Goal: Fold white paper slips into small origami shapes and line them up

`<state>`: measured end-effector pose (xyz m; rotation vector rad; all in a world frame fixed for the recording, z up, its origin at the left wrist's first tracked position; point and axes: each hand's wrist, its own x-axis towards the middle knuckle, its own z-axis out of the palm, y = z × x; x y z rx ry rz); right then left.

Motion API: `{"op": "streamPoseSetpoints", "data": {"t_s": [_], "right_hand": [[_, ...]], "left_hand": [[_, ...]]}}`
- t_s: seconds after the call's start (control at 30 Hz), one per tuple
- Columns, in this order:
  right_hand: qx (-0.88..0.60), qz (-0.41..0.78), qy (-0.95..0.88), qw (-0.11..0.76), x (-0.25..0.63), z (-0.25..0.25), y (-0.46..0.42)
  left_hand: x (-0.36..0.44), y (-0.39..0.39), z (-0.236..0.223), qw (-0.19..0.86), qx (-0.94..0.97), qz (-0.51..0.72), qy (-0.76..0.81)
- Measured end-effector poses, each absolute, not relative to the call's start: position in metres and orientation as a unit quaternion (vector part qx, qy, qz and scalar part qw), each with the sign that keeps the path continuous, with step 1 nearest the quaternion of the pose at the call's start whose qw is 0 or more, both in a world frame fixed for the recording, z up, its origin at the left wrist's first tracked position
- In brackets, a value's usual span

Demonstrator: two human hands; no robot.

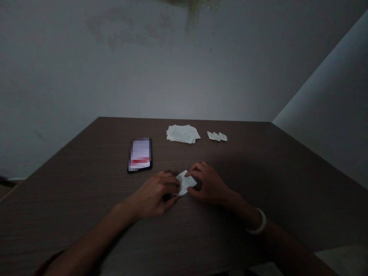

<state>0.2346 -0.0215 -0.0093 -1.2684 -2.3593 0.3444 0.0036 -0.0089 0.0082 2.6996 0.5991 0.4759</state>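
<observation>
Between my hands, close to the tabletop, is a small white slip of paper (185, 184) with lines of print. My left hand (161, 191) grips its left edge, thumb below and fingers curled over it. At the slip's right side, my right hand (211, 186) has its thumb and index finger spread apart, with the tips touching or very near the paper. A pale bracelet (262, 222) circles the right wrist.
A phone (140, 154) with a lit, blurred screen lies left of centre on the dark wooden table (86, 191). Farther back are a loose pile of printed papers (182, 134) and several small folded papers (217, 136). Behind the table stands a grey wall (143, 84).
</observation>
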Motion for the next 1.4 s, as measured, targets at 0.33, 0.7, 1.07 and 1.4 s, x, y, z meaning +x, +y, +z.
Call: {"op": "streamPoseSetpoints", "data": {"t_s": [0.33,0.7,1.07,1.4], "right_hand": [[-0.465,0.092,-0.862,0.180,0.233,-0.008,-0.024],[-0.520,0.081,-0.831,0.178,0.222,-0.011,-0.032],[-0.518,0.045,-0.840,0.155,0.224,-0.018,-0.032],[-0.519,0.044,-0.842,0.141,0.225,-0.024,-0.031]], "left_hand": [[0.003,-0.006,0.012,0.205,0.935,0.195,0.216],[-0.001,0.004,0.003,0.246,0.913,0.226,0.233],[0.001,0.006,-0.005,0.242,0.899,0.250,0.266],[0.016,0.007,-0.015,0.192,0.885,0.252,0.341]]}}
